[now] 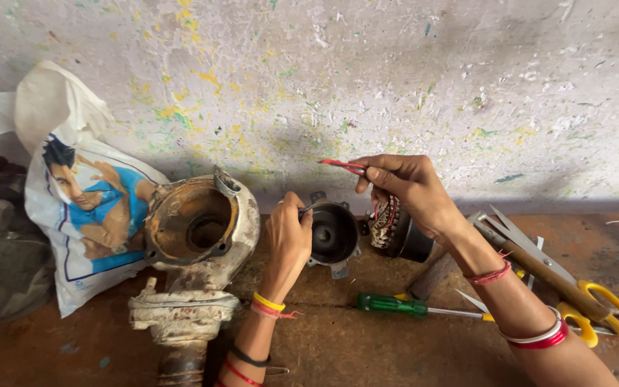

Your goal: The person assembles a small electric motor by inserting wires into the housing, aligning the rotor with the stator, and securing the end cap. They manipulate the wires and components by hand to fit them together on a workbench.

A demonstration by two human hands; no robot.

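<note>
My left hand grips the rim of a small black round motor housing held on edge above the bench. My right hand is raised just right of it, pinching a thin red wire between thumb and fingers. Behind that hand sits a wound stator with coloured windings, partly hidden. Both wrists wear thread bands and bangles.
A large rusty pump casing stands at the left, beside a white printed bag. On the brown bench lie a green-handled screwdriver, yellow-handled scissors and a wooden-handled tool. A paint-flecked wall is behind.
</note>
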